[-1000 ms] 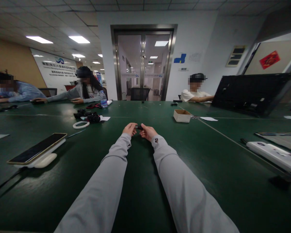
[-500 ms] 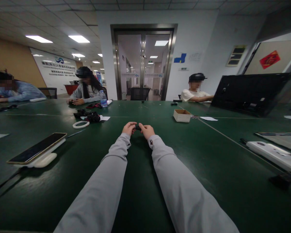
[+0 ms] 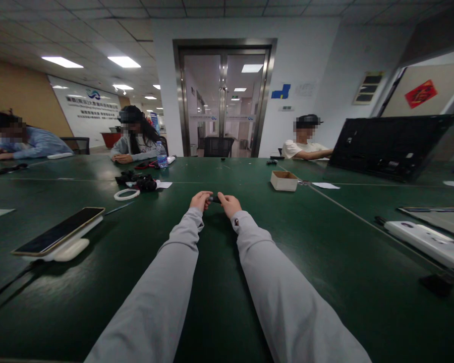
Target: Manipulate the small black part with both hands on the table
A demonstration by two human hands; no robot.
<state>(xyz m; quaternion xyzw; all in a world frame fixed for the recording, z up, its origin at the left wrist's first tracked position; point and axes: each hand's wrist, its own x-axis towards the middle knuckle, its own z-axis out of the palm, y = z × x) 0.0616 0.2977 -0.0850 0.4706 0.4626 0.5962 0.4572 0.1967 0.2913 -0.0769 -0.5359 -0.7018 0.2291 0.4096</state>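
Both my arms, in grey sleeves, stretch forward over the dark green table (image 3: 325, 242). My left hand (image 3: 201, 200) and my right hand (image 3: 230, 204) meet at the middle of the table and pinch a small black object (image 3: 214, 199) between their fingertips. The object is tiny and mostly hidden by the fingers; I cannot tell what it is. Both hands hover just above the tabletop.
A phone (image 3: 58, 232) lies on a white stand at the left. A white ring (image 3: 126, 194) and black gear (image 3: 139, 181) sit beyond it, a small cardboard box (image 3: 284, 180) to the right, a white device (image 3: 427, 241) and a black panel (image 3: 391, 143) far right. Three other people sit along the far side.
My hands have drawn slightly closer together around the small black object. The person at far left-centre has pulled an outstretched arm back in.
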